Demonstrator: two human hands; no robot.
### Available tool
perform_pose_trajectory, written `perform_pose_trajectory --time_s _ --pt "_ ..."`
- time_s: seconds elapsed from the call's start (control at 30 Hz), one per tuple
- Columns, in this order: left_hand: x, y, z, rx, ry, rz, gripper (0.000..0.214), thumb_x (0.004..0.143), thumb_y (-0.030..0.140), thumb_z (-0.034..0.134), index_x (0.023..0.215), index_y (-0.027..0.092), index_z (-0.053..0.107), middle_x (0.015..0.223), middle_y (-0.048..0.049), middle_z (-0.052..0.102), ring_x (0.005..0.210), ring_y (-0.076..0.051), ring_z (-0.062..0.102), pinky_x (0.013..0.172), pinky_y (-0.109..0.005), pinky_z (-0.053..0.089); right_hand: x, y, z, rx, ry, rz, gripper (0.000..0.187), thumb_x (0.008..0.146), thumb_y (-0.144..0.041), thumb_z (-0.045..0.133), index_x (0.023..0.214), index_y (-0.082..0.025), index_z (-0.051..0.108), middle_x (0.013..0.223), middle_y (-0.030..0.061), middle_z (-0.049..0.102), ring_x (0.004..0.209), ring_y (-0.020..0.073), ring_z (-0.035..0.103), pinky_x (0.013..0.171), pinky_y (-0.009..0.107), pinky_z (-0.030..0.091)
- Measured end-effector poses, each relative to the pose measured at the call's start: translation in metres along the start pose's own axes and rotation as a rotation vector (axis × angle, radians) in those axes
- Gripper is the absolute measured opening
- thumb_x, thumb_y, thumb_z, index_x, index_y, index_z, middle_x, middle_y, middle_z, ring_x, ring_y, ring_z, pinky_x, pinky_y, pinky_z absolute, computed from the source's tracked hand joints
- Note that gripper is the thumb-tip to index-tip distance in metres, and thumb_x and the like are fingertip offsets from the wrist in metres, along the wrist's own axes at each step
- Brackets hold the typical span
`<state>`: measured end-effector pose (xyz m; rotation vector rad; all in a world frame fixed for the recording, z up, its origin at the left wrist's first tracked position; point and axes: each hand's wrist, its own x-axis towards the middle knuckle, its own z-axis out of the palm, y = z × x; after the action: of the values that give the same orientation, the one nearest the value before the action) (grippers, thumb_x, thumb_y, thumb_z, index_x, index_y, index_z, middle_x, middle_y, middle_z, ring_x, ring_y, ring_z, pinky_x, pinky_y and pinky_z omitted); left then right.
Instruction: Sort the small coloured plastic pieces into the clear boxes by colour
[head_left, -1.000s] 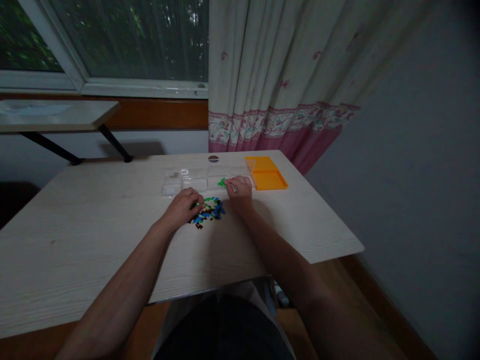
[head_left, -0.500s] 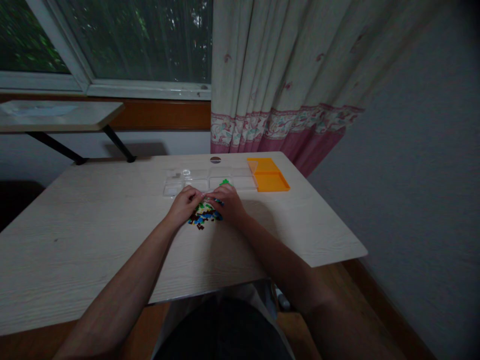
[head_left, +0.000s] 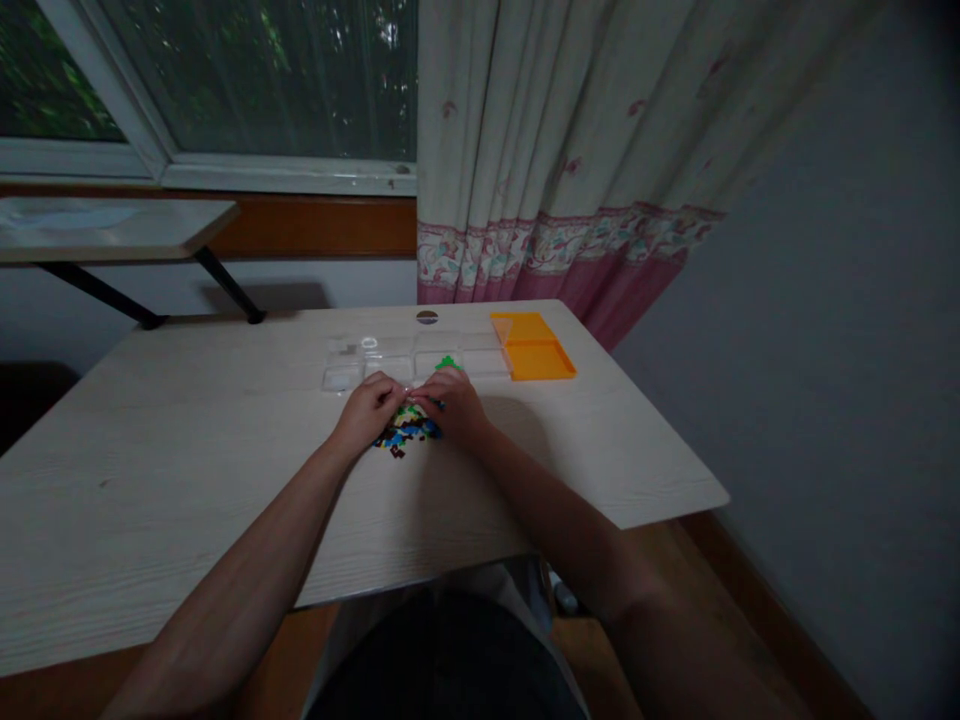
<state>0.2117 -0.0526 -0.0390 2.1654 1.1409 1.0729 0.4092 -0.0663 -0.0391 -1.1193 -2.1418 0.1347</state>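
On the table (head_left: 600,450), small mixed pieces (head_left: 409,430) lie piled between left hand (head_left: 369,408) and right hand (head_left: 457,410) — both curled narrow, close together; whether either holds a piece cannot be told. Green pieces (head_left: 448,362) sit in the clear tray (head_left: 484,361) beyond — orange case (head_left: 540,361) to its right.

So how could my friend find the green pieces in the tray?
On the wood-grain table, look for the clear compartment tray left of the orange case. The green pieces lie in it, just beyond the right hand. They're all green, unlike the mixed-colour pile nearer the person.
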Motion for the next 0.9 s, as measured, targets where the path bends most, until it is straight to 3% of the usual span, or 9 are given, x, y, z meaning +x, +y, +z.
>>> perform_pose_trajectory --time_s 0.13,0.23,0.43,0.7,0.9 --pt "-0.001 -0.002 -0.005 0.064 -0.014 0.012 0.027 0.096 0.037 0.056 0.083 0.019 0.071 0.082 -0.0035 0.058 0.082 -0.018 0.057 0.076 -0.031 0.045 0.0 0.005 -0.001 -0.024 0.083 0.085 0.015 0.093 -0.033 0.066 0.093 -0.024 0.079 0.09 0.003 0.075 0.094 0.0194 0.058 0.089 0.035 0.039" --pt "-0.001 -0.005 -0.009 0.115 -0.1 0.042 0.021 0.092 0.035 0.061 0.097 0.021 0.076 0.087 -0.005 0.06 0.088 -0.02 0.057 0.081 -0.033 0.046 0.0 0.015 -0.001 -0.066 0.196 0.206 0.012 0.093 -0.029 0.068 0.091 -0.023 0.078 0.092 0.0041 0.075 0.097 0.0195 0.059 0.092 0.035 0.039" --pt "-0.003 -0.005 -0.009 0.241 -0.238 0.125 0.02 0.088 0.028 0.063 0.101 0.021 0.076 0.097 -0.0083 0.063 0.096 -0.023 0.058 0.09 -0.038 0.046 0.001 0.034 -0.007 -0.083 0.304 0.395 0.015 0.094 -0.03 0.065 0.092 -0.024 0.078 0.096 0.0043 0.076 0.099 0.0207 0.058 0.094 0.036 0.037" --pt "-0.004 -0.006 -0.01 0.271 -0.245 0.131 0.025 0.087 0.022 0.057 0.104 0.02 0.075 0.098 -0.0093 0.063 0.097 -0.025 0.059 0.091 -0.04 0.047 -0.001 0.05 -0.006 -0.19 0.37 0.421 0.023 0.094 -0.04 0.062 0.095 -0.025 0.079 0.098 0.0058 0.073 0.102 0.0232 0.054 0.097 0.039 0.033" --pt "-0.004 -0.005 -0.01 0.286 -0.258 0.134 0.03 0.084 0.014 0.054 0.104 0.021 0.075 0.099 -0.0087 0.062 0.099 -0.024 0.058 0.094 -0.04 0.046 0.003 0.061 -0.002 -0.215 0.346 0.47 0.024 0.095 -0.039 0.06 0.097 -0.024 0.079 0.099 0.0079 0.072 0.103 0.0257 0.052 0.096 0.041 0.033"
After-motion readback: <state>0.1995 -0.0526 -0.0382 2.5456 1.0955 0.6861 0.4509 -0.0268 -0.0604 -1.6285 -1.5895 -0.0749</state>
